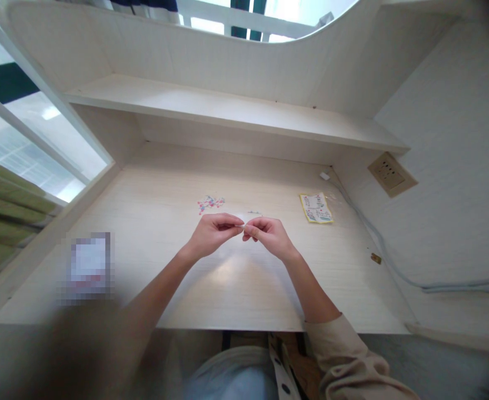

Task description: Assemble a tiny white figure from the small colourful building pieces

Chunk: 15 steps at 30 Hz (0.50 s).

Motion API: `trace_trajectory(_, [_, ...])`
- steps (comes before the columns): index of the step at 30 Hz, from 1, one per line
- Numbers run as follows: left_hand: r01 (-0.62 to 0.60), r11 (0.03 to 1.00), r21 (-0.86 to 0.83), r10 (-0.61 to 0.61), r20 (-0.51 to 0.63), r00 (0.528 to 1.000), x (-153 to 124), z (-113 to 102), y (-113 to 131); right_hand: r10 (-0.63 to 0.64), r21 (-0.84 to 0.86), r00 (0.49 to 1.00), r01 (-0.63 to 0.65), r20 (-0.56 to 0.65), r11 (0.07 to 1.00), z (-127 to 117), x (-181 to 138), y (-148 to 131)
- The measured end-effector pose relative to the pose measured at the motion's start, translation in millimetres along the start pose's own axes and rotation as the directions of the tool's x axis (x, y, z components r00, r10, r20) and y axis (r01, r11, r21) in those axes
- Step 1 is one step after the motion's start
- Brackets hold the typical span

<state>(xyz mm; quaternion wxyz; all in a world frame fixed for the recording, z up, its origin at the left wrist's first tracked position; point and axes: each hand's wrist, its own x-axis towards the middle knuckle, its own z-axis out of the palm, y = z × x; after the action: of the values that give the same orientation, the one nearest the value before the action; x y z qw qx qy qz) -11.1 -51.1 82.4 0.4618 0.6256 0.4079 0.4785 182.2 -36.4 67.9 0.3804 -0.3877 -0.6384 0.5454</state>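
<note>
Over the middle of the desk, my left hand (pixel 216 233) and my right hand (pixel 269 234) meet at the fingertips. Each is closed in a pinch, thumb against fingers. A tiny whitish bit shows where the fingertips come together, too small to name. Just beyond my left hand lies a loose cluster of small red, pink and blue pieces (pixel 211 204), like beads. A small thin greyish piece (pixel 254 211) lies on the desktop right behind the fingertips. To the right of my right hand, a printed sheet with a yellow border (pixel 316 208) lies flat.
The pale wooden desk (pixel 228 300) has a shelf (pixel 236 108) above its back edge. A blurred-out rectangular item (pixel 89 264) lies at the left. A grey cable (pixel 365 222) runs along the right wall, below a socket plate (pixel 392 174). A small brownish piece (pixel 376 258) lies near it.
</note>
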Motion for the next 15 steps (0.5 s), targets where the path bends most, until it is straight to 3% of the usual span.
trace_trajectory(6, [0.188,0.972,-0.144,-0.193,-0.022,0.981,-1.2,1.8,2.2,-0.009,0.011,1.0,0.01,-0.021,1.0,1.1,-1.9,2.4])
trace_trajectory(15, [0.253,0.919,-0.303,-0.281,-0.053,0.958,-2.2,9.7,3.6,0.007,0.142,0.996,0.006,-0.091,0.99,8.1,-4.8,6.0])
